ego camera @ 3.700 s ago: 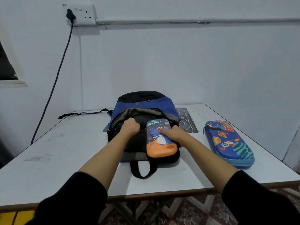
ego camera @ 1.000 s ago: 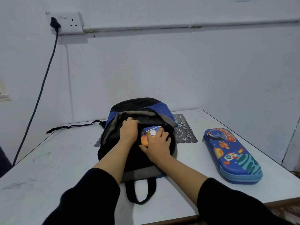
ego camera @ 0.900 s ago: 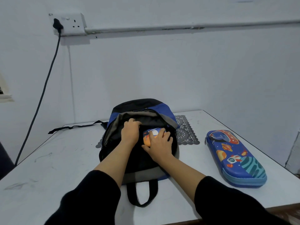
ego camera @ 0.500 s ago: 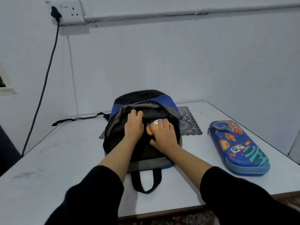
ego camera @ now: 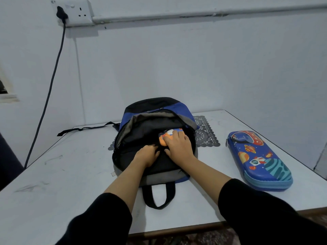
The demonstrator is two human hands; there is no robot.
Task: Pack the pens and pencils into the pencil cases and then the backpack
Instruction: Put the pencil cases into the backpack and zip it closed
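My left hand (ego camera: 147,155): fingers curled over near lip of open backpack (ego camera: 164,177), mid desk (ego camera: 70,174). My right hand (ego camera: 178,147): fingers flat, pressing orange pencil case (ego camera: 165,137) half inside opening. Blue pencil case (ego camera: 258,160) flat on desk, well right.

No lettering, brand, number or sign can be read anywhere: the blue pencil case (ego camera: 258,160) on the worktop (ego camera: 70,174) bears only planet and rocket pictures, and the backpack (ego camera: 155,104) shows no legible label.
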